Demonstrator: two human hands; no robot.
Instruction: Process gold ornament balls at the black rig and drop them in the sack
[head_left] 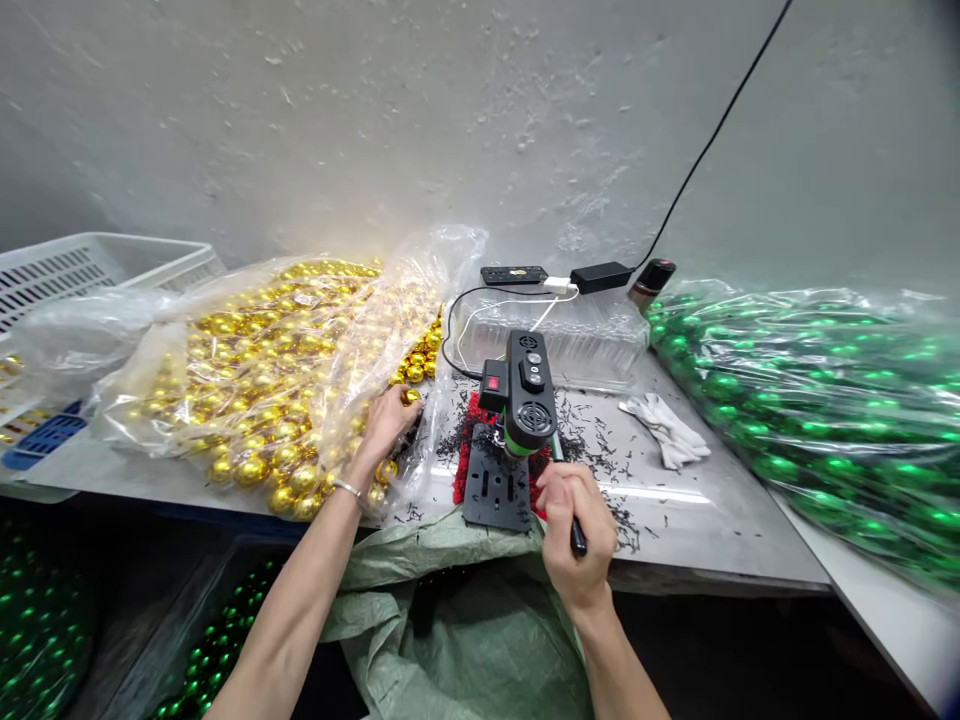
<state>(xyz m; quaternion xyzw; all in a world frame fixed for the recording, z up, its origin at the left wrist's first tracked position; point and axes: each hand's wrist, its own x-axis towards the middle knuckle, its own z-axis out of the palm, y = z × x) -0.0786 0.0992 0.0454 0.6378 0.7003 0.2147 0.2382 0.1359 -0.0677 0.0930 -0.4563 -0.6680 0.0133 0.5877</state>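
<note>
My left hand [385, 428] is at the open side of a clear plastic bag, its fingers closed around a shiny gold ball [410, 397]. More gold balls [300, 480] lie beside and behind the wrist, some under the plastic. My right hand [576, 525] is wrapped around the black-tipped lever handle [578, 540] of a small black bench drill press [531, 385]. Its slotted black base plate [496, 490] stands on red material [463, 465]. Whatever is under the press head is mostly hidden by the head.
Black shavings [592, 440] litter the metal table. Behind the press sit a clear plastic tray [600, 340], cables and a power adapter [601, 276]. White gloves [666, 430] and bagged green balls [817, 410] are to the right. A green sack [480, 630] hangs in front; a white basket [150, 245] stands left.
</note>
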